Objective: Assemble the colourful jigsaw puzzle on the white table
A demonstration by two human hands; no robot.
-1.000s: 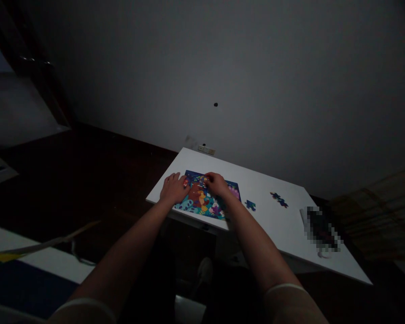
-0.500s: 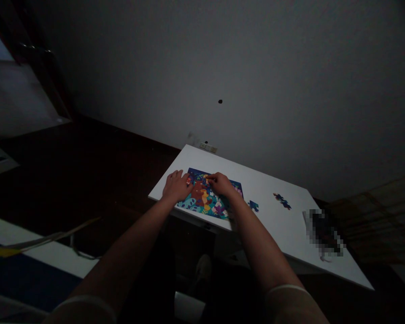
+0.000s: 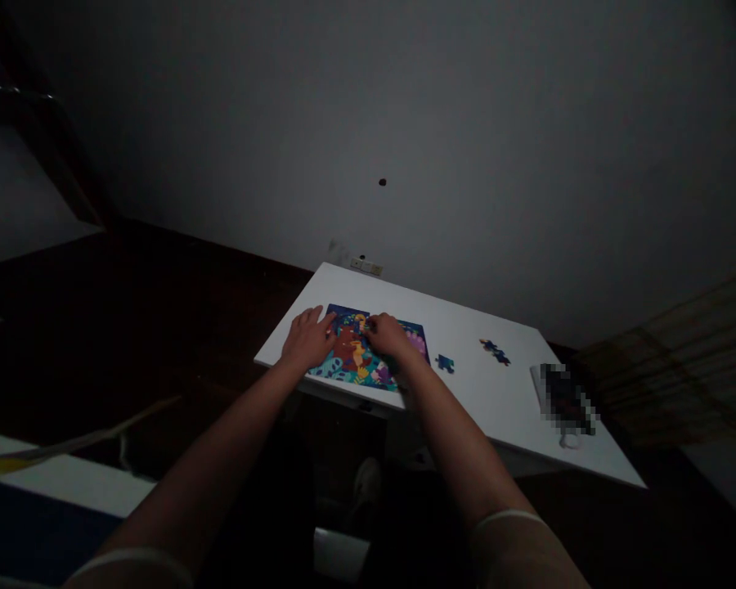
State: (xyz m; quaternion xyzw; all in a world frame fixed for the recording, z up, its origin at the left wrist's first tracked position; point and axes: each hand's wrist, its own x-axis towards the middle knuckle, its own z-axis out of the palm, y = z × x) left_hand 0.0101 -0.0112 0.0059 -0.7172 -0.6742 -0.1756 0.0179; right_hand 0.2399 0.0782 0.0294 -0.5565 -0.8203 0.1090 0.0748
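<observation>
A colourful jigsaw puzzle [image 3: 359, 364] lies on the near left part of a white table [image 3: 466, 393]. My left hand [image 3: 307, 337] rests flat on the puzzle's left edge, fingers spread. My right hand [image 3: 385, 334] is over the puzzle's upper middle, fingertips curled down onto a piece there; the piece itself is too small to make out. A loose blue puzzle piece [image 3: 445, 363] lies just right of the puzzle. Further right sit a few joined dark pieces [image 3: 494, 351].
A blurred dark object [image 3: 564, 401] lies on the table's right end. A wall socket [image 3: 366, 265] sits behind the table on the grey wall. Dark floor stretches to the left. A white and blue surface [image 3: 55, 483] is at the lower left.
The view has shifted a little to the left. My hands stay on the puzzle, with the right fingertips still working at its upper middle.
</observation>
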